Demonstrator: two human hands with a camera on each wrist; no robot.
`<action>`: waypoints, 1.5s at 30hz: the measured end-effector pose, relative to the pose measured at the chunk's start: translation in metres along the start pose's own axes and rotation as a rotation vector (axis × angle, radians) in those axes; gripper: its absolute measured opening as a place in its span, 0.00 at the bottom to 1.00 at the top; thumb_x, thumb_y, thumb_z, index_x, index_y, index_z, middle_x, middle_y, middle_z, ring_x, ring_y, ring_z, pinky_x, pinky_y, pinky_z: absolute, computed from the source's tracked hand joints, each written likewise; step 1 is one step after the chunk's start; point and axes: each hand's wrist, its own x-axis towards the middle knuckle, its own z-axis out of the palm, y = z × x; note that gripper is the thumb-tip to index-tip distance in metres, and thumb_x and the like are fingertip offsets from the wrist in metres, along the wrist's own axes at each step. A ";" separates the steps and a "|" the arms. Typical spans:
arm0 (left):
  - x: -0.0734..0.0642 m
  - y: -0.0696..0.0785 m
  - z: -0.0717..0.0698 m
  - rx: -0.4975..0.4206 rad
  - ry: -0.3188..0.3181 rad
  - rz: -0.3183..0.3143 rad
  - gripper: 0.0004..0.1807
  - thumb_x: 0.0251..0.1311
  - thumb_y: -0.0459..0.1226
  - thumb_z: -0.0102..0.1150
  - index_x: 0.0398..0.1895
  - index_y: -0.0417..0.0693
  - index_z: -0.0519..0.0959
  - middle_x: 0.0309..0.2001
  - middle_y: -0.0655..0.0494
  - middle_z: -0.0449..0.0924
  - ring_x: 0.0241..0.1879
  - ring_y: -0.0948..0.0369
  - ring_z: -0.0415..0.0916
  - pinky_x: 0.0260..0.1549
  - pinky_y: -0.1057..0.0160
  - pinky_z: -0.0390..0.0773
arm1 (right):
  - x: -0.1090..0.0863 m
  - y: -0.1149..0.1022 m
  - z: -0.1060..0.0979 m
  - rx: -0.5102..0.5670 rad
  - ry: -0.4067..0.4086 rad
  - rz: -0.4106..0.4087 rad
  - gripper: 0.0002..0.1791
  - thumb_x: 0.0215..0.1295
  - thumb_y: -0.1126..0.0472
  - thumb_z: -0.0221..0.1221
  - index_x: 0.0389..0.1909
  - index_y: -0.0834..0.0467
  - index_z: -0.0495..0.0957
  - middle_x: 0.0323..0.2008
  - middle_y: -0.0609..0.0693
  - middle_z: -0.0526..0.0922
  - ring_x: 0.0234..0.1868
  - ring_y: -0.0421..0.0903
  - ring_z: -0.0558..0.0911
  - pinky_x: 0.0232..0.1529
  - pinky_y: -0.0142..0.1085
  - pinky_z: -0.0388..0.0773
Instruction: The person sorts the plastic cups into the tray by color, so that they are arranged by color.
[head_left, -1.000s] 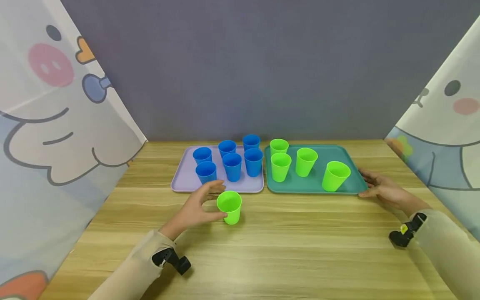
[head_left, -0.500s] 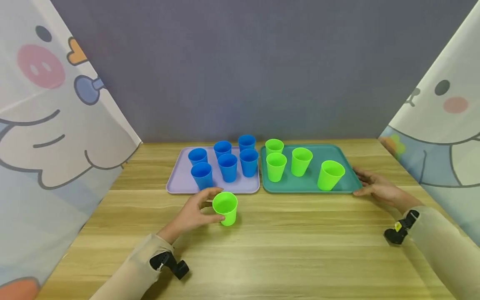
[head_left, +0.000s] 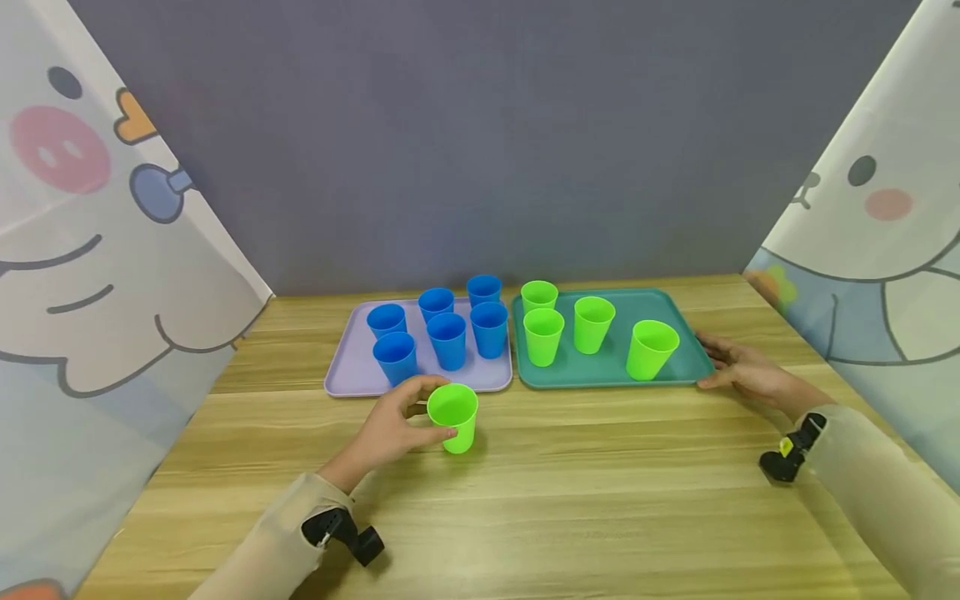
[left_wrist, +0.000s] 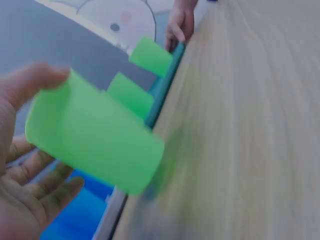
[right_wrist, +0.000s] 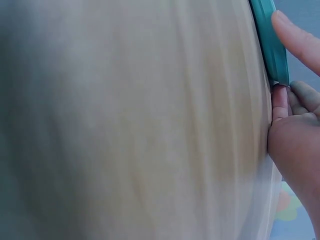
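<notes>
In the head view my left hand point(head_left: 393, 425) holds a bright green cup point(head_left: 459, 429) in front of the lilac tray point(head_left: 347, 367). The left wrist view has the thumb at the rim of that cup point(left_wrist: 95, 135), with the other fingers spread along its far side. My right hand point(head_left: 750, 377) grips the near right corner of the teal tray point(head_left: 588, 379). Close up in the right wrist view, its thumb point(right_wrist: 297, 42) lies along the teal rim point(right_wrist: 274, 45), with fingertips at the tray's end. Several green cups point(head_left: 652, 350) stand on the teal tray.
Several blue cups point(head_left: 447, 342) stand on the lilac tray, beside the teal one. Both trays sit at the back of the wooden table point(head_left: 570, 517), before a grey wall point(head_left: 480, 142). Cartoon-printed panels point(head_left: 112, 275) flank the table.
My left fingers and thumb have closed in on the green cup. The head view has shifted, so the trays appear further left. My right hand stays at the teal tray's corner.
</notes>
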 end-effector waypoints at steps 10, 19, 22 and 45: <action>0.037 0.027 0.029 -0.023 -0.004 0.014 0.34 0.47 0.35 0.79 0.60 0.44 0.76 0.52 0.52 0.80 0.50 0.53 0.77 0.50 0.52 0.81 | 0.001 -0.002 0.002 0.006 0.002 -0.005 0.56 0.59 0.72 0.64 0.75 0.73 0.30 0.74 0.75 0.32 0.71 0.76 0.39 0.53 0.20 0.66; 0.077 0.040 0.073 -0.132 -0.002 -0.037 0.35 0.49 0.34 0.78 0.62 0.44 0.75 0.52 0.52 0.78 0.50 0.54 0.77 0.53 0.46 0.79 | 0.002 -0.007 0.000 0.015 0.001 -0.008 0.56 0.59 0.72 0.63 0.75 0.73 0.30 0.75 0.74 0.31 0.72 0.76 0.38 0.58 0.22 0.65; 0.089 0.042 0.087 -0.138 0.020 -0.023 0.35 0.49 0.35 0.77 0.62 0.43 0.74 0.52 0.51 0.78 0.50 0.55 0.76 0.54 0.46 0.78 | 0.004 -0.006 -0.001 0.016 0.001 -0.004 0.56 0.59 0.72 0.63 0.75 0.73 0.30 0.75 0.74 0.31 0.72 0.75 0.38 0.60 0.24 0.64; 0.132 0.049 0.171 -0.203 0.261 -0.038 0.37 0.51 0.36 0.76 0.66 0.40 0.71 0.55 0.52 0.71 0.54 0.58 0.71 0.56 0.54 0.77 | 0.003 0.003 -0.001 0.030 -0.019 0.004 0.56 0.61 0.73 0.62 0.75 0.72 0.29 0.74 0.74 0.30 0.71 0.77 0.38 0.49 0.19 0.66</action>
